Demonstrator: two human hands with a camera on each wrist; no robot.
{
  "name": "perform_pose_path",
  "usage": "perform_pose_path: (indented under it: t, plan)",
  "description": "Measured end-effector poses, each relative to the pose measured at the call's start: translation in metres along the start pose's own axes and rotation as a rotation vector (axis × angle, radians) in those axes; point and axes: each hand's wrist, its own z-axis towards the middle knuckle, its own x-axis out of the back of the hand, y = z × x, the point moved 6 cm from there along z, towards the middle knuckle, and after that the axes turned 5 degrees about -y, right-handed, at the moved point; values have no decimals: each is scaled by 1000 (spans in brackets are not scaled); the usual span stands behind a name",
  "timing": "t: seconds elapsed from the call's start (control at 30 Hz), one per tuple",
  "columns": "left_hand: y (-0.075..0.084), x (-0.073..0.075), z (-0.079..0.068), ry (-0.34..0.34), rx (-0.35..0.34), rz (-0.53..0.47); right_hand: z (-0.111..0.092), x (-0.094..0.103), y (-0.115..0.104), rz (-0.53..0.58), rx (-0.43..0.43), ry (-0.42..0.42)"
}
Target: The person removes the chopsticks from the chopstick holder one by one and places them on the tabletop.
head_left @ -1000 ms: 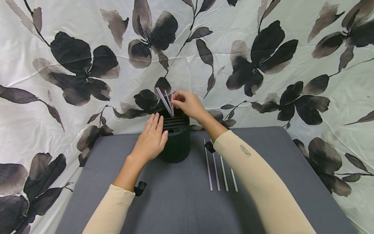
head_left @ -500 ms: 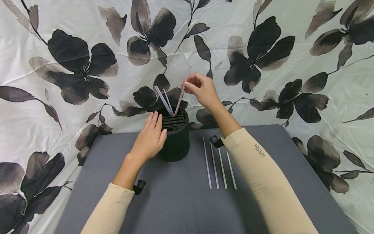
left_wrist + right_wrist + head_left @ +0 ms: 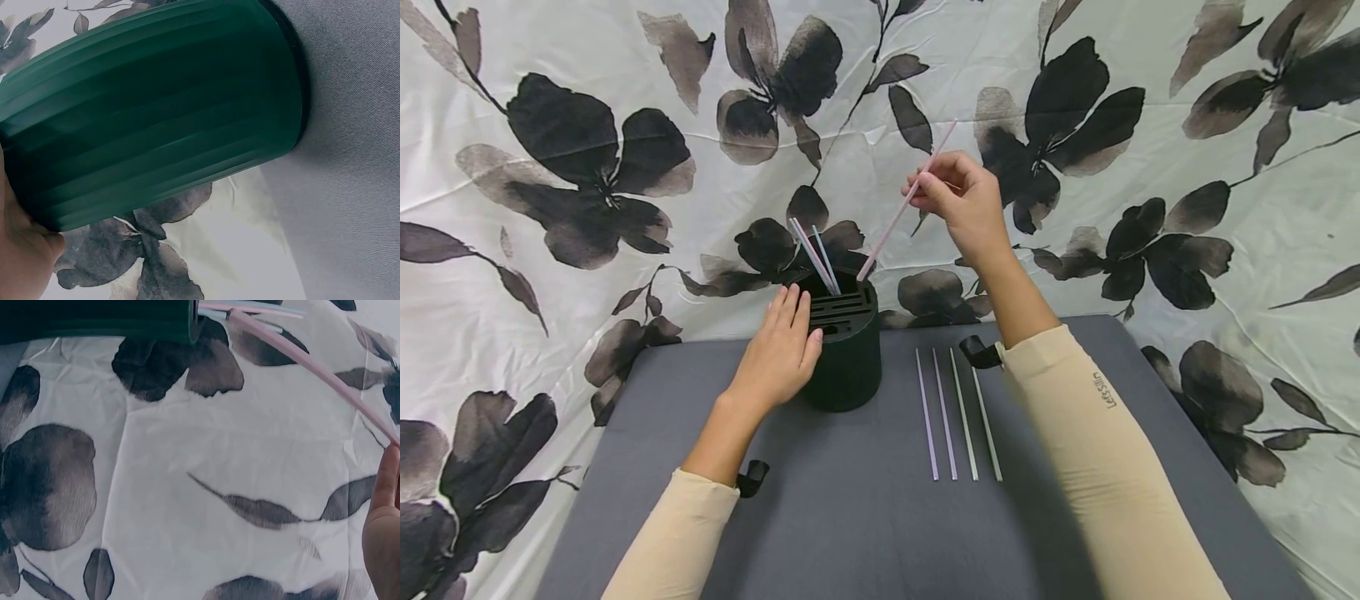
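The pink straw [image 3: 895, 222] is clamped between the thumb and fingers of my right grip [image 3: 967, 200], above its mid-length. The straw is slanted: the upper end projects past my fingers, and the lower end points down and left, near the top of the dark green holder [image 3: 846, 375] but apart from it in the right wrist view.

The holder stands upright, below and left of my right grip and directly right of my left grip [image 3: 777, 348]. My left grip is unclamped: its fingers lie straight at the holder's upper edge, thumb set apart from them. Parallel slots cross the holder's top beside these fingers. Behind the slots, pale straws [image 3: 813, 256] project and lean left, together with a light blue straw [image 3: 825, 257].

Below my right grip, left of its forearm, two lilac straws [image 3: 944, 414] and two pale green straws [image 3: 963, 414] lie side by side on the grey worktop [image 3: 865, 517]. The lilac pair is nearer the holder. A black wrist mount [image 3: 980, 352] sits at my right cuff, close to the outermost straw. Behind both grips hangs a floral cloth [image 3: 587, 208].
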Motion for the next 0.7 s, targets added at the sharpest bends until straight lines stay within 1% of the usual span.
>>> perform_pose_path:
  t: [0.17, 0.27, 0.43, 0.53, 0.7]
  plan:
    - [0, 0, 3, 14, 2, 8, -2, 20, 2, 44, 2, 21]
    - [1, -1, 7, 8, 7, 9, -4, 35, 4, 77, 6, 36]
    - [0, -2, 12, 3, 20, 13, -6, 61, 16, 95, 4, 48]
    - [-1, -2, 15, 9, 31, 17, -7, 77, 29, 69, -11, 48]
    - [-3, -5, 23, 30, 44, 26, -10, 101, 55, -21, -57, 33]
